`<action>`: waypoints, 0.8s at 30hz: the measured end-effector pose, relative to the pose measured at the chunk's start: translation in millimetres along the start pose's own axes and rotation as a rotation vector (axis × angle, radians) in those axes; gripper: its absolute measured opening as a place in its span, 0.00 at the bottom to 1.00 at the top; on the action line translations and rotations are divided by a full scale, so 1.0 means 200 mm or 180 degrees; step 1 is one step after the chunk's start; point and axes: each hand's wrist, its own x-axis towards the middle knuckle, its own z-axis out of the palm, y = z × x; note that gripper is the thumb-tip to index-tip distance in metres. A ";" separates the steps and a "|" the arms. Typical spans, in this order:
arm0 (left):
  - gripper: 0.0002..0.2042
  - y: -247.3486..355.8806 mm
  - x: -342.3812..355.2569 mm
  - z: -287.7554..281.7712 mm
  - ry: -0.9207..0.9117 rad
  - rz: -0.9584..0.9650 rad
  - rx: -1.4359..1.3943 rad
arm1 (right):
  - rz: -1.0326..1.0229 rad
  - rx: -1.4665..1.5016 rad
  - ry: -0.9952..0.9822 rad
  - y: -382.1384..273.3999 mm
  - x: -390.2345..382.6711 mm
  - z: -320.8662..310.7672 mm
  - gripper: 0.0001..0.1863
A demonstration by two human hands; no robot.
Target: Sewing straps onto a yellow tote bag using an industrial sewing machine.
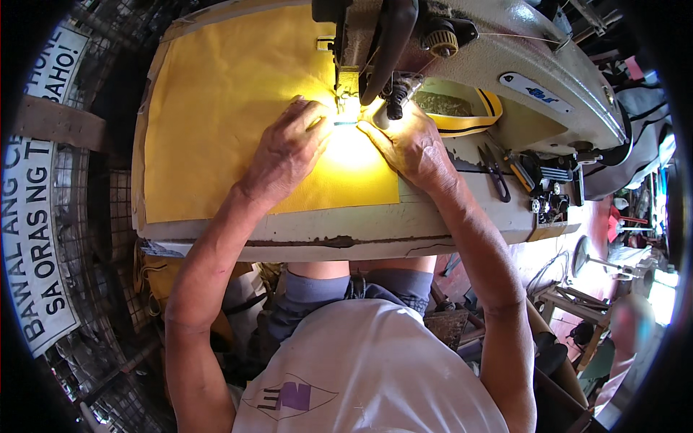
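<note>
A large yellow sheet of fabric or vinyl (216, 137) lies under the head of a sewing machine (534, 79). My left hand (292, 148) rests on it left of the needle area, fingers curled and pressed together; what they pinch is hidden. My right hand (411, 148) is closed just right of the needle, its thumb at a short dark strip (345, 123) between both hands. From behind this hand a yellow strap with dark stripes (469, 128) loops out to the right, its near part apparently in my fingers. Bright lamp glare washes out the stitching spot.
Thread snips (495, 173), a yellow-and-black cutter (520, 172) and small metal parts (552, 202) lie on the right of the worn table (289, 242). Wire mesh with a white sign (43, 245) stands at left. A fan (583, 256) is at right.
</note>
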 end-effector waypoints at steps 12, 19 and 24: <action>0.15 0.00 -0.05 -0.05 -0.0338 0.0033 0.0074 | -0.0469 -0.0435 -0.0162 0.01 -0.02 -0.03 0.11; 0.17 -0.02 -0.04 -0.05 -0.0431 0.0053 0.0011 | -0.0482 -0.0588 -0.0290 0.00 0.00 -0.04 0.12; 0.16 -0.01 -0.02 -0.06 -0.0381 0.0057 -0.0048 | -0.0354 -0.0683 -0.0541 -0.04 -0.01 -0.07 0.17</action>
